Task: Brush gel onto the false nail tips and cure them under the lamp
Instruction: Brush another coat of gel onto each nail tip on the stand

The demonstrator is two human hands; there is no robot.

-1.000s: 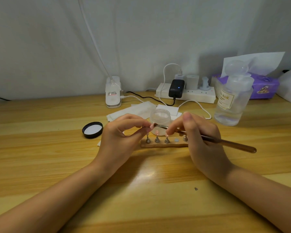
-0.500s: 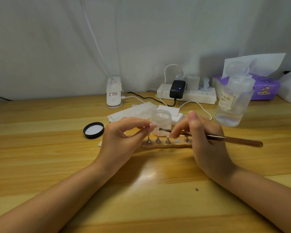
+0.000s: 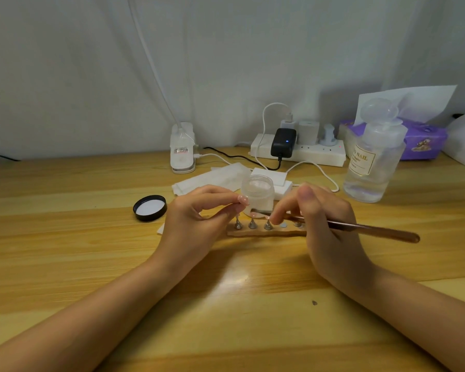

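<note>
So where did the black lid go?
In the head view, the black lid lies upside down on the wooden desk, just left of the left hand and away from the open clear jar.

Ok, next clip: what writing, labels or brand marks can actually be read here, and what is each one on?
"NAIL": on the cream label of the clear bottle at right; letters before it are cut off, and the smaller lines below are too blurred to read.
Sticker on the white lamp base: red and black print, too small to read.
Purple tissue pack: a cartoon picture only, no legible words.
Power strip, black adapter: no readable marks.
</note>
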